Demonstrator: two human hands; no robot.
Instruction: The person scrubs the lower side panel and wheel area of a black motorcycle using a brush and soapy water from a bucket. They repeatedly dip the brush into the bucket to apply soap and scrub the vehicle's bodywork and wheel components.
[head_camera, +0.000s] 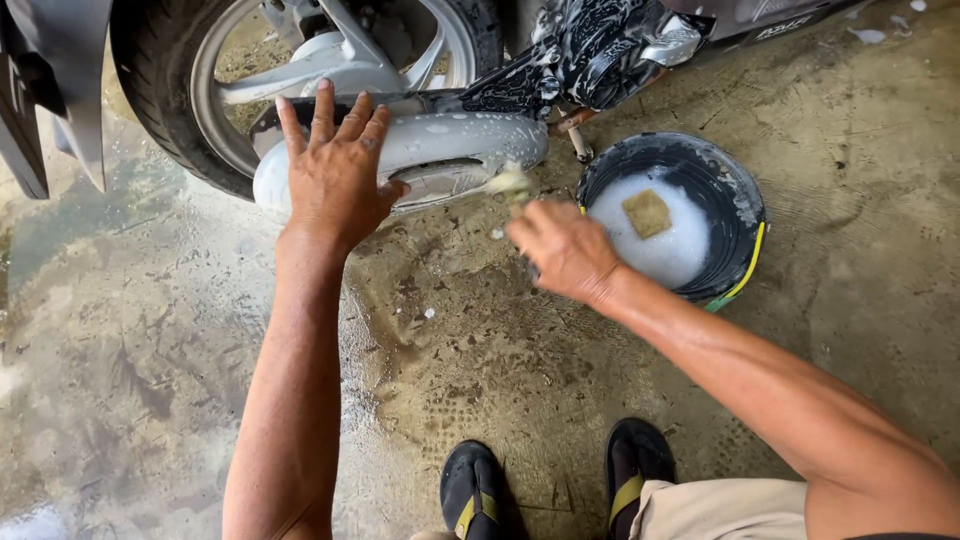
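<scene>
One soapy sponge (512, 183), yellowish and partly blurred, pressed against the rear end of the pale grey exhaust cover (440, 150) of a motorcycle, low beside the rear wheel (200, 110); right hand (565, 250), grip closed around the sponge, knuckles up; left hand (335, 170), grip open, fingers spread, palm flat on the same cover nearer the wheel, holding nothing. One wheel in view, black tyre with light spokes; flecks of foam on the cover and on the dark patterned body panel (590, 50) above it. One round black bucket (680, 215) with a yellow handle just beside the right hand, on the floor, filled with white suds; one second sponge (647, 213), square and tan, floating in the middle of the suds. Two black sandals with yellow straps, left (472, 490) and right (635, 470), at the bottom edge. Floor (150, 330): bare concrete, wet, stained and blotched, darker under the wheel, with scattered specks of foam.
</scene>
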